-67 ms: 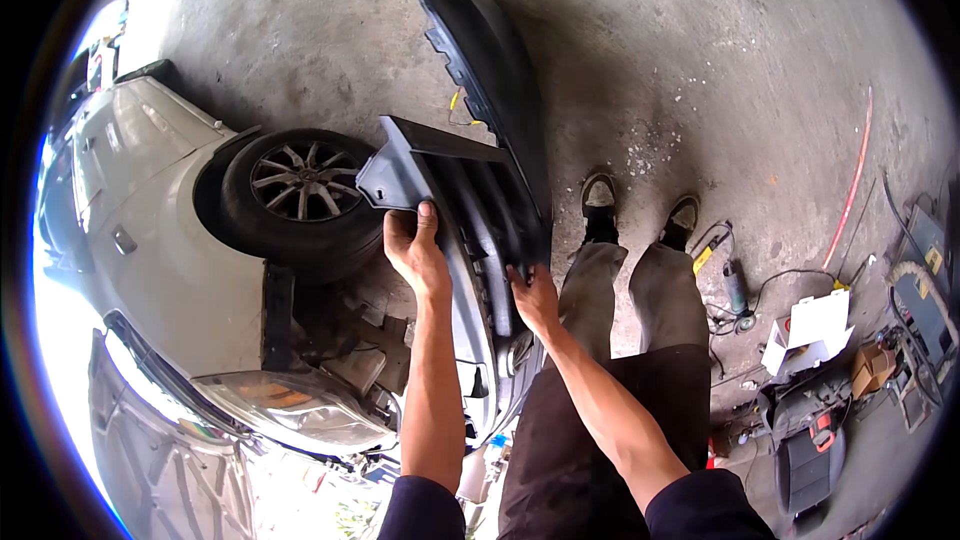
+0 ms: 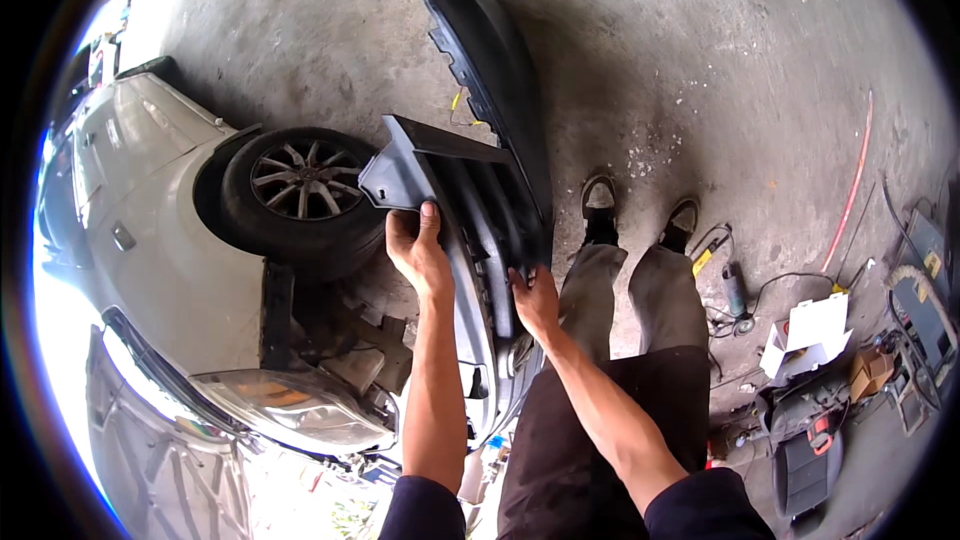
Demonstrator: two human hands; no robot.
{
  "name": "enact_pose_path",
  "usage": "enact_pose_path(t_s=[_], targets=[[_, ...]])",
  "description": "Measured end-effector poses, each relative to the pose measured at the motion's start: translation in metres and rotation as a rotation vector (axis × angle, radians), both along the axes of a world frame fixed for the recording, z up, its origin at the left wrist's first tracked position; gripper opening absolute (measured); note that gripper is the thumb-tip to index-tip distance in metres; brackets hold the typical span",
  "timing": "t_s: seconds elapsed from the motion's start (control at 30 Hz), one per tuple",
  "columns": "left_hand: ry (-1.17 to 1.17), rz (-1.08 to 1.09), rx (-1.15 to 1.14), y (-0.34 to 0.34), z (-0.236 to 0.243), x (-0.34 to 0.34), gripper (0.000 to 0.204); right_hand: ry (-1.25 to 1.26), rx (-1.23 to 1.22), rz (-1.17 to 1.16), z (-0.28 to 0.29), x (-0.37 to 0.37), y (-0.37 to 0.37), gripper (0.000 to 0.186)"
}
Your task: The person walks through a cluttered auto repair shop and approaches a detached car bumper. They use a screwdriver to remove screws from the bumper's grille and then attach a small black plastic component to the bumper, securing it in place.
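A dark grey front bumper cover (image 2: 470,170) stands off the car, curving from the top of the concrete floor (image 2: 700,90) down to the person's legs, its ribbed inner side facing the viewer. The left hand (image 2: 418,250) grips the bumper's flat end flap, fingers wrapped over the edge and thumb on top. The right hand (image 2: 536,302) is lower, fingers curled around one of the inner ribs near the bumper's lower part.

Just left of the bumper sits the white car (image 2: 150,240) with its front wheel (image 2: 305,185) exposed, the alloy rim close to the flap the left hand holds. Below the wheel the car's bare front corner shows brackets and a headlight (image 2: 290,405). The car's body blocks the bumper's left side; the person's shoes (image 2: 640,215) stand just right of it.

Well apart, along the floor's right edge, lie a red hose (image 2: 850,180), a white box (image 2: 815,330), cables and dark tool cases (image 2: 805,460).
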State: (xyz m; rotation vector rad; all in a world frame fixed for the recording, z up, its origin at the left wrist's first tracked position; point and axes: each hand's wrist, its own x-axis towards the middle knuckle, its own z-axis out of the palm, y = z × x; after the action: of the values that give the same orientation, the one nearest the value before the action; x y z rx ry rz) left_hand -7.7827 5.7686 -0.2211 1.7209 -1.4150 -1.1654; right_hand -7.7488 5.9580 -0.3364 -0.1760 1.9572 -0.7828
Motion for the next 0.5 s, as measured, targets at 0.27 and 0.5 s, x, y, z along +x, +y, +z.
enact_pose_path(t_s=[0.27,0.5], targets=[[0.040,0.025,0.029,-0.002,0.018,0.008,0.019,-0.102,0.077,-0.130,0.043,0.006,0.003,0.041],[0.035,-0.121,0.129,-0.014,0.001,-0.013,0.019,-0.041,0.091,-0.168,0.040,0.002,0.005,0.041]])
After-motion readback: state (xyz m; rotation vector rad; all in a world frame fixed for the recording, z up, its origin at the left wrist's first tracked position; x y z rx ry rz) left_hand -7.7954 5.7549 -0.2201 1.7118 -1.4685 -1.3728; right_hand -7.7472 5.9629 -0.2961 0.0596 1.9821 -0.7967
